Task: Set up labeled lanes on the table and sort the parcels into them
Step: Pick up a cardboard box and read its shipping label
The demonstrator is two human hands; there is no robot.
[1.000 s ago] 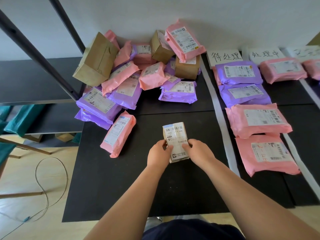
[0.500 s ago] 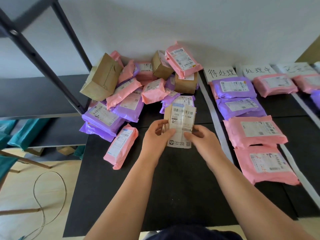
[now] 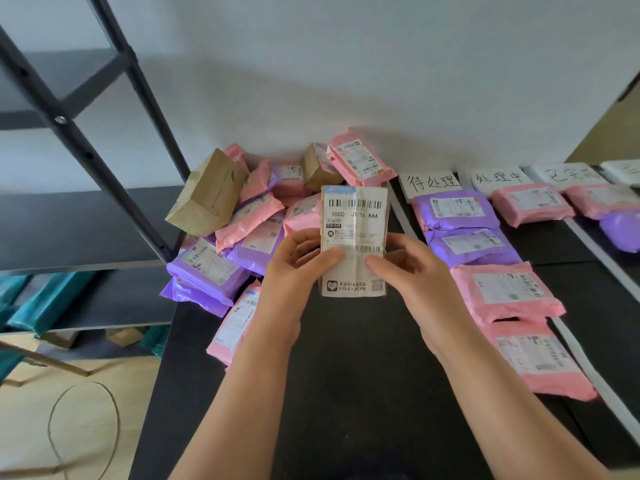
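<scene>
With fingers [image 3: 332, 255] of left hand [image 3: 294, 271] and right hand [image 3: 412, 271] curled round its side edges, held small brown parcel [image 3: 353, 278] above black table [image 3: 346, 375], in front of unsorted pile [image 3: 239, 223]. Could not see its back or fingers behind; read label [image 3: 351, 216] only partly. Stood upright, long axis vertical, label facing camera. Pale wall [image 3: 346, 81] behind, wooden floor [image 3: 34, 427] left.

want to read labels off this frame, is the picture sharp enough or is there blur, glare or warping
Head view: on the held parcel the barcode and code line read sharp, the fine print does not; the lane signs soften toward the right edge, the third sign unreadable; soft light, no harsh glare; wide-angle lens stretches the edges.
</scene>
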